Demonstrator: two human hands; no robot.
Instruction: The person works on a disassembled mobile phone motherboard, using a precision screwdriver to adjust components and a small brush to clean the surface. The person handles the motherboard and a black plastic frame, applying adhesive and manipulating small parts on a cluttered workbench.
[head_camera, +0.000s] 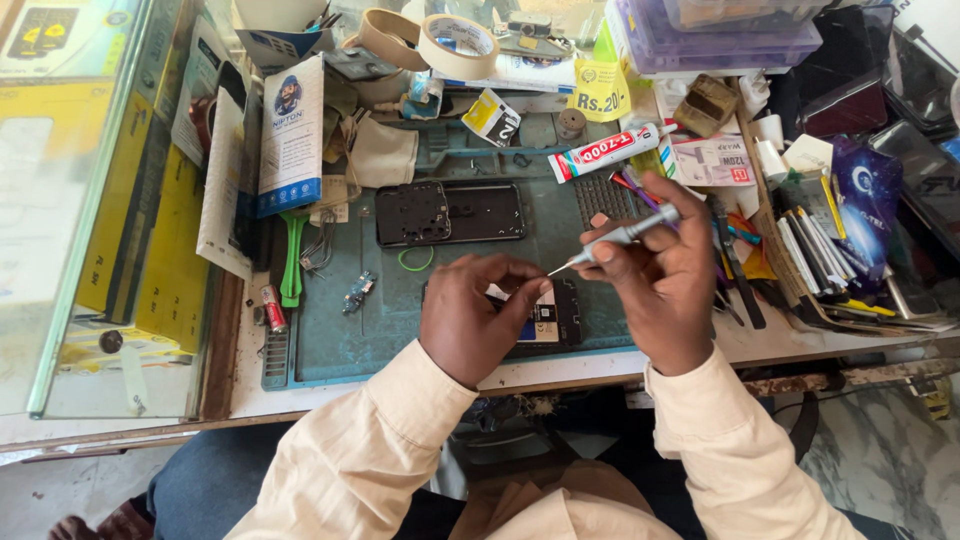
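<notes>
My right hand grips a slim silver screwdriver, its tip pointing left toward my left hand. My left hand's fingers are pinched together just at the screwdriver tip, over an opened phone lying on the teal work mat; whether they hold something tiny I cannot tell. A detached black phone back frame lies flat on the mat further back.
A white glue tube lies behind the mat. Tape rolls, a green brush, a small battery, a green ring and a tool tray crowd the desk. A glass counter stands at left.
</notes>
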